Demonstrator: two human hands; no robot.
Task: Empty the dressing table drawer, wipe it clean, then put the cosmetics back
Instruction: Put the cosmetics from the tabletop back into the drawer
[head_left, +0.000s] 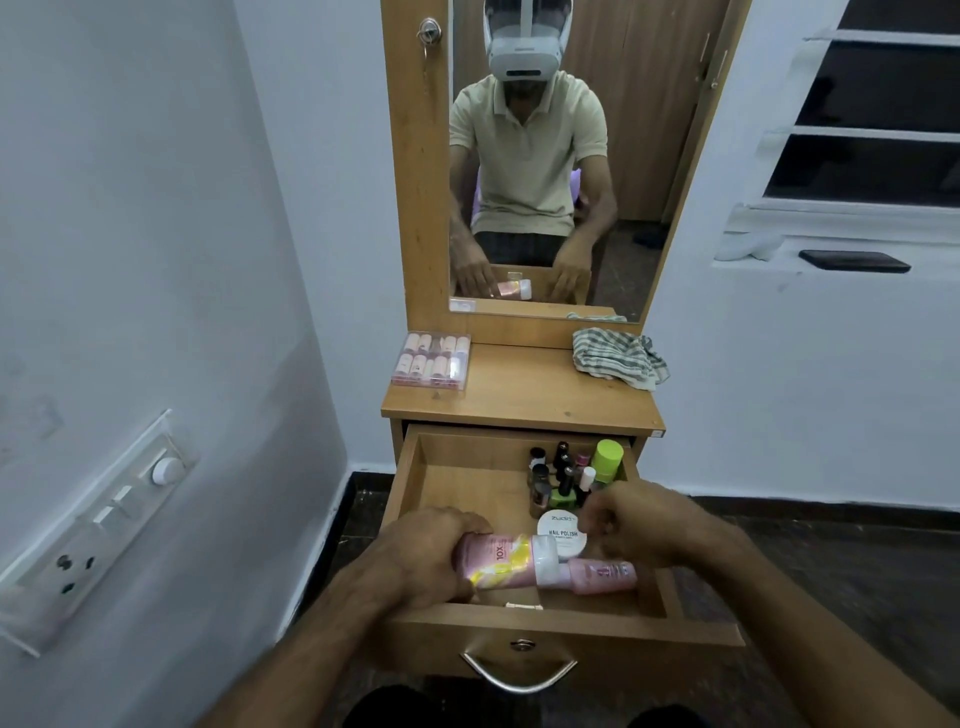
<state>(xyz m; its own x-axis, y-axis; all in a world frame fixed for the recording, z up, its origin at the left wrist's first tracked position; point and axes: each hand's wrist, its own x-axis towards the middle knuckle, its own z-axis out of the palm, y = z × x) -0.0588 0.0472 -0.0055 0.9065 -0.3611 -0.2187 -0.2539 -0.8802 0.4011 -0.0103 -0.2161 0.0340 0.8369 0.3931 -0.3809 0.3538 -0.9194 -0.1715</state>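
Observation:
The wooden drawer (457, 483) is pulled open below the dressing table top. My left hand (421, 558) grips a pink tube with a white cap (501, 561), held sideways over the drawer's front. A second pink bottle (602, 576) lies just right of it in the drawer. My right hand (639, 522) hovers over the drawer's right side with fingers curled; nothing shows in its grip. A round white nail polish remover tub (562, 531) sits between my hands. Several small nail polish bottles (556, 480) and a lime-capped bottle (608, 460) stand at the back right.
On the table top (519, 400) lie a clear box of small pink bottles (431, 361) at the left and a striped cloth (618, 358) at the right. A mirror (540, 156) rises behind. A phone (854, 261) rests on the window ledge. The left wall carries a switch panel (98, 525).

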